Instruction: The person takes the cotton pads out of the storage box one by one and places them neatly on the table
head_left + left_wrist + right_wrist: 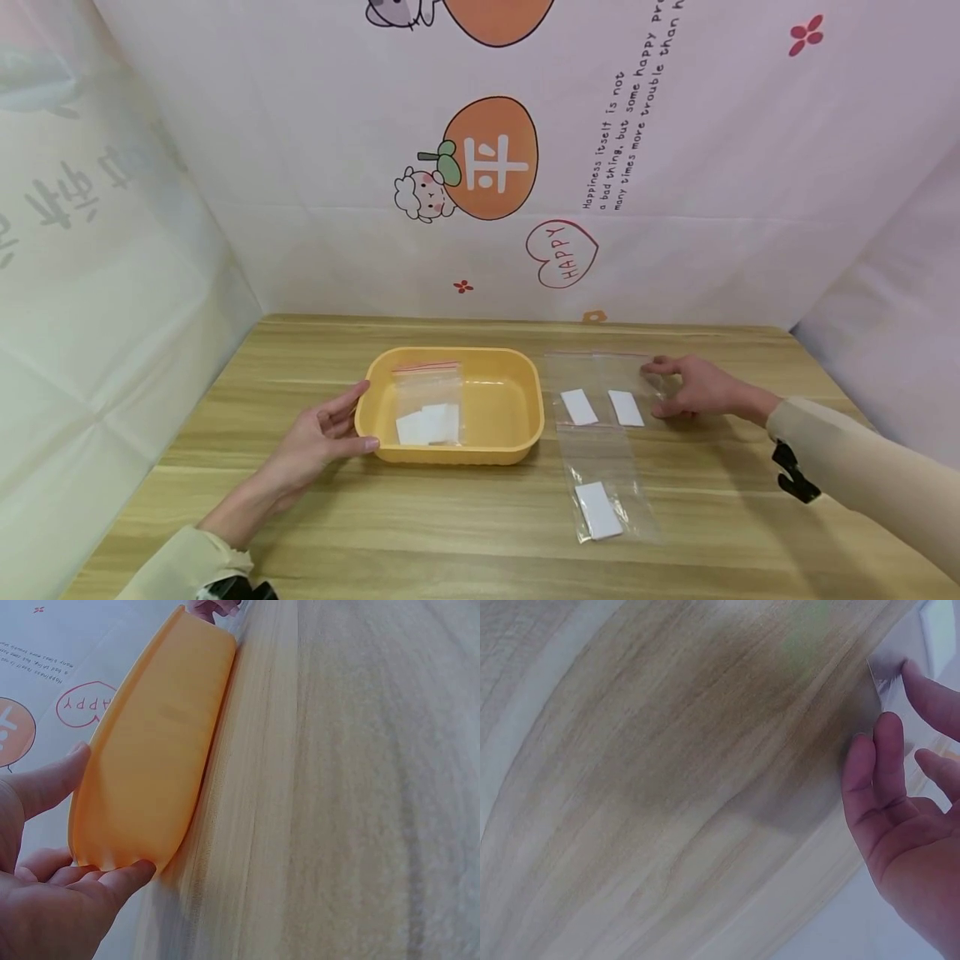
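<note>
My left hand [311, 446] grips the left end of a yellow plastic basin [525, 454], thumb at the near side and fingers at the end wall. In the left wrist view the thumb [56, 780] lies against the rim. Inside the basin is a clear zip bag [427, 387] with white pieces in it. To its right, clear zip bags [633, 475] lie on the table, each with a white rectangular piece [598, 510]. My right hand [693, 387] touches the right edge of the upper right bag [626, 375], thumb and fingers spread apart.
The wood-grain table [465, 533] ends at a printed white cloth [337, 167] behind, with more cloth hanging at both sides. Overlapping bags run from the basin's right side toward the near edge. A black clip [795, 473] sits on the right sleeve.
</note>
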The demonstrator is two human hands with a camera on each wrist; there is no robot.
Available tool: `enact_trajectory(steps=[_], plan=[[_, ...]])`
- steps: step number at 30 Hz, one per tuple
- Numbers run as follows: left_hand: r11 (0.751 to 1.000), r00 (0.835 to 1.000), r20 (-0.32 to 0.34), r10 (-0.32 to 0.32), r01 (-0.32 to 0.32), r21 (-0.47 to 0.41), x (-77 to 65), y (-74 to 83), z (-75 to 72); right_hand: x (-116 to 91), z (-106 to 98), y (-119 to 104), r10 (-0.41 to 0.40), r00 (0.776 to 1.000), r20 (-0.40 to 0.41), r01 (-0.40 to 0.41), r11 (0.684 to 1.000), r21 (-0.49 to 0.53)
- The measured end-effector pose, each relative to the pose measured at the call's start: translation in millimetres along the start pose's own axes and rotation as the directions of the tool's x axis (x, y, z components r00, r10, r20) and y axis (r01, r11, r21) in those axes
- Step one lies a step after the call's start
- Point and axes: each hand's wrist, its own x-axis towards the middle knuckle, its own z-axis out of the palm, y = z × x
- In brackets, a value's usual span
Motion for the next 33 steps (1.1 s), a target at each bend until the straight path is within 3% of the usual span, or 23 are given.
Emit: enact_trajectory(steps=[8, 16, 21, 25, 33], plan=[[1.000, 1.000, 0.006, 0.002, -0.002, -0.003, -0.5, 0.2, -0.4, 0, -8, -7, -0.015, 1.000, 0.024, 0.016, 1.000, -0.018], [1.000, 1.000, 0.001, -0.003, 0.003, 0.005, -0.9, 1.6, 0.0, -2, -15, -32, -0.082, 0.996, 0.039, 0.083, 0.996, -0.031], [1.000, 1.000, 0.000, -0.010, 0.010, 0.001, -1.4, 1.4, 0.3, 2, -17, -56, -0.078, 0.996, 0.047, 0.079, 0.997, -0.013], [1.000, 1.000, -0.004, -0.010, 0.010, 0.000, -1.2, 0.8, 0.6, 5, -20, -78, -0.123, 0.992, 0.025, 0.123, 0.992, -0.010], [1.000, 1.000, 0.004, 0.002, -0.002, -0.010, 0.1, -1.1, -0.1, 8, -24, -127, -0.170, 0.986, -0.005, 0.169, 0.982, -0.085]])
